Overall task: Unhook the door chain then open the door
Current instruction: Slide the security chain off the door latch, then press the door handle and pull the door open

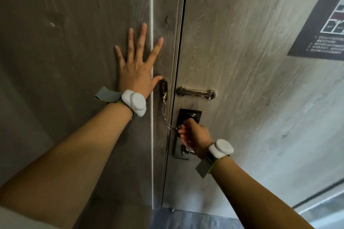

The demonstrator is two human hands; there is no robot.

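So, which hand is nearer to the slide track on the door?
Right. The right hand holds the chain's end just below the slide track; the left hand rests flat on the wall panel, across the door gap.

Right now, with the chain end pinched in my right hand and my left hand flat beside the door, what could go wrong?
1. If the right hand lets go of the chain, its free end may swing and knock the frame.
2. The left hand has a thumb beside the chain anchor plate, near the door gap, and could get pinched there.
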